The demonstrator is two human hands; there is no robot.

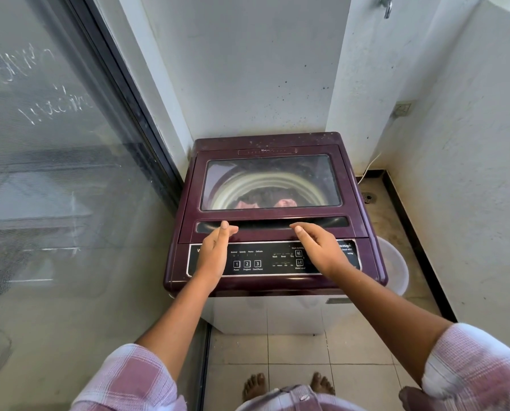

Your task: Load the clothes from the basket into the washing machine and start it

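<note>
A maroon top-loading washing machine (273, 143) stands in front of me with its lid (265, 226) down. Through the lid's window I see pink and dark clothes (265, 200) inside the drum. My left hand (216, 250) and my right hand (317, 247) hover over the lid's front edge near its handle recess, above the black control panel (248, 264). Both hands hold nothing, with fingers loosely apart. The panel shows numbered buttons 1, 2 and 3. A white plastic basket (394, 262) sits on the floor to the machine's right, mostly hidden behind it.
A glass sliding door (55, 173) runs along the left. White walls close the back and right, with a wall socket (403, 108) and a tap (385, 5) above. A floor drain (368, 197) lies at the right. My bare feet (289, 385) stand on beige tiles.
</note>
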